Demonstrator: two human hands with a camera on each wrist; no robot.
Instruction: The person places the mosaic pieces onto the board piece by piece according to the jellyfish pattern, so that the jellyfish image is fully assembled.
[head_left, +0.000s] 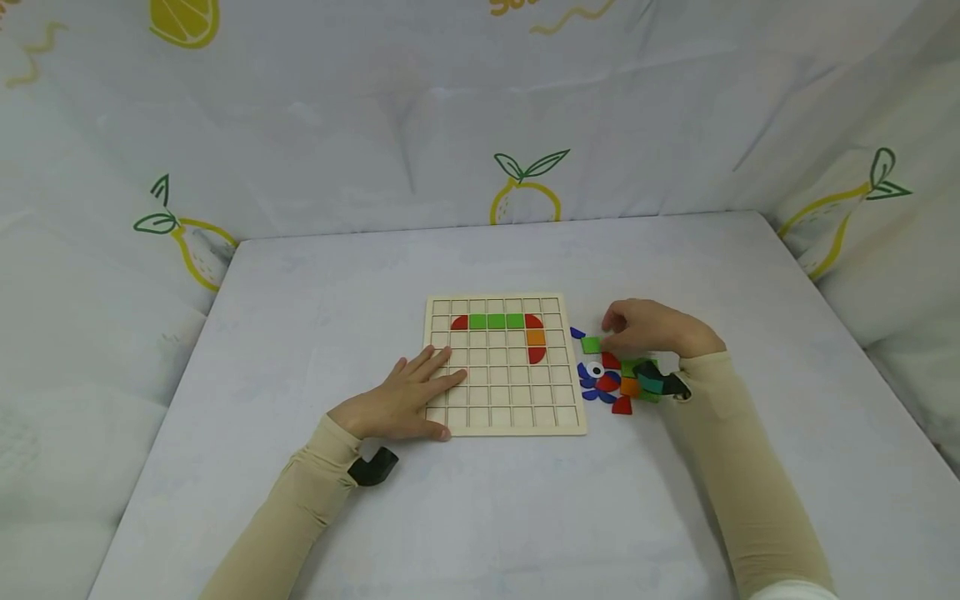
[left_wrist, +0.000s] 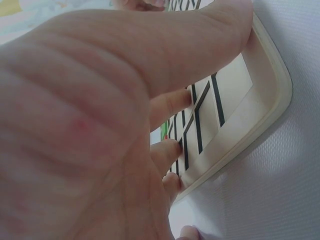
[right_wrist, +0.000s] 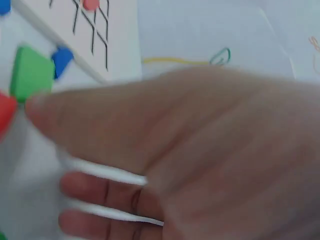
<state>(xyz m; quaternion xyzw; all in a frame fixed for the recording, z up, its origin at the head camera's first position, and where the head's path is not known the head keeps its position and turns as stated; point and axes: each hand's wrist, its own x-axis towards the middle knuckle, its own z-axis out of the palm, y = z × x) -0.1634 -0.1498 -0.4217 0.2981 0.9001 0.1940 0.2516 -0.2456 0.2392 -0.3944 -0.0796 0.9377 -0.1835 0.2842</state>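
A wooden grid board (head_left: 510, 421) lies on the table, with red rounded pieces (head_left: 537, 356), three green squares (head_left: 497, 322) and an orange square (head_left: 536, 337) set along its upper cells. My left hand (head_left: 405, 400) rests spread on the board's left side, fingers reaching over the grid; its thumb sits by the near edge (left_wrist: 270, 105). To the right of the board, my right hand (head_left: 651, 327) hovers low over the loose pieces. In the right wrist view its thumb tip is right at a loose green square (right_wrist: 32, 75), the other fingers apart from the thumb.
Beside the board's right edge lies a cluster of loose pieces: blue petal shapes (head_left: 591, 396), a round eye piece (head_left: 595, 369), a red piece (head_left: 622, 406) and an orange square (head_left: 630, 387). Patterned white cloth (head_left: 420, 125) hangs behind the white table (head_left: 360, 275).
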